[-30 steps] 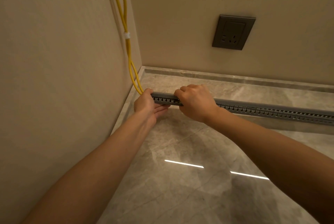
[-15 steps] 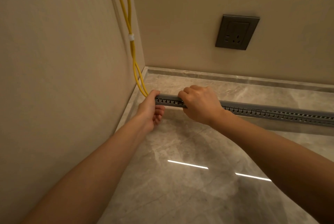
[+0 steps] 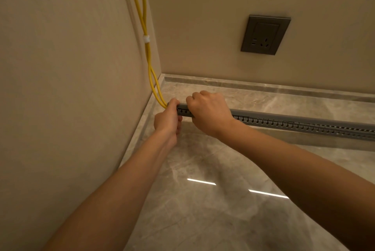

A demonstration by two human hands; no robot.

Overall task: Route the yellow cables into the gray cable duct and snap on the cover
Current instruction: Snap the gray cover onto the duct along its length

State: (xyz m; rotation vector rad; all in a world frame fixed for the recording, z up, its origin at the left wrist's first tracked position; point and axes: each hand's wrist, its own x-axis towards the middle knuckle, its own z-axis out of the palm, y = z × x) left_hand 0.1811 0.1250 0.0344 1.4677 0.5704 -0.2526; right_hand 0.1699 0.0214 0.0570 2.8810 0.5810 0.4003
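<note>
Two bare forearms reach in from the bottom edge and meet over the polished marble floor (image 3: 203,220), which carries two thin bright streaks of reflected light (image 3: 201,181). The gray cable duct (image 3: 304,124) lies on this floor. It starts close to the left wall (image 3: 60,68) and runs off the right edge of the view, with a row of small slots along the side that faces the camera.

The left hand (image 3: 167,120) is at the duct's left end, just beside the wall. Its thumb and forefinger close on the top of the end, and the other fingers are curled underneath against the slotted side. The right hand (image 3: 210,112) sits just to the right of it, almost touching. Its knuckles are up and its fingers are bent over the top of the duct, gripping it from above. A short stretch of slotted side shows between the two hands.

The cover (image 3: 284,113) is a smooth gray strip lying along the top of the duct to the right of the hands. Whether it is seated under the hands cannot be told. With the cover on, the inside of the duct is hidden.

The yellow cables (image 3: 149,62) hang down the left wall, bound together by a white tie (image 3: 146,38). Below the tie they part a little and curve toward the duct's end, where they disappear behind the left hand.

Farther back, a marble baseboard (image 3: 263,86) runs along the foot of the far wall (image 3: 203,7). A dark gray socket (image 3: 265,34) is set into that wall above it.
</note>
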